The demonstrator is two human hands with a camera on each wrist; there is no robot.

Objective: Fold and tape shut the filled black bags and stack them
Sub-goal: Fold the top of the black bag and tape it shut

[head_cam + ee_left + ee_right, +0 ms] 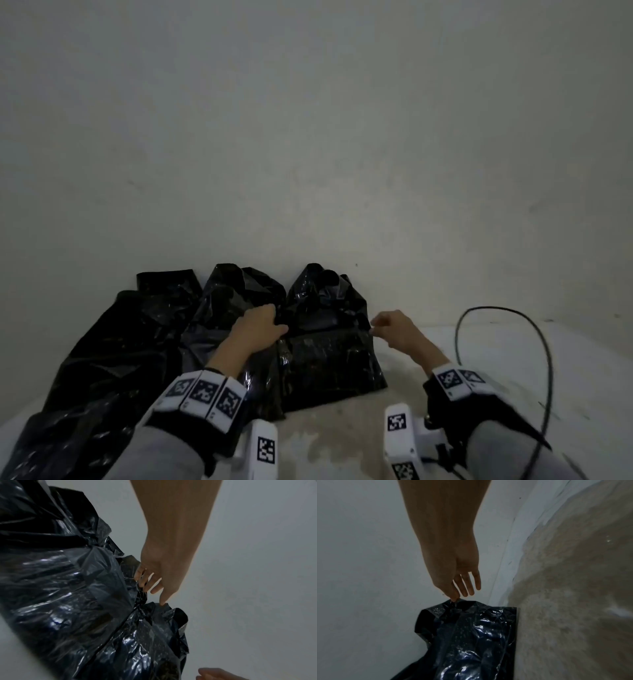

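Left hand (260, 327): fingers curled, gripping black bag (329, 356) (left edge). Right hand (394, 330): thumb and forefinger pinching its right corner, other 3 fingers (471, 586) spread, plain only from right wrist.

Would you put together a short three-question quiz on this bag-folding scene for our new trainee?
1. True or false: the right hand rests flat on the floor, away from every bag.
2. Which bag is being worked on? A) the far-left bag B) the rightmost bag C) none
3. Fill in: the black cable lies on the person's ____ side.

Key
1. False: it pinches the right edge of the rightmost bag's folded top.
2. B: the left hand grips its left edge, beside the middle bag.
3. Right.
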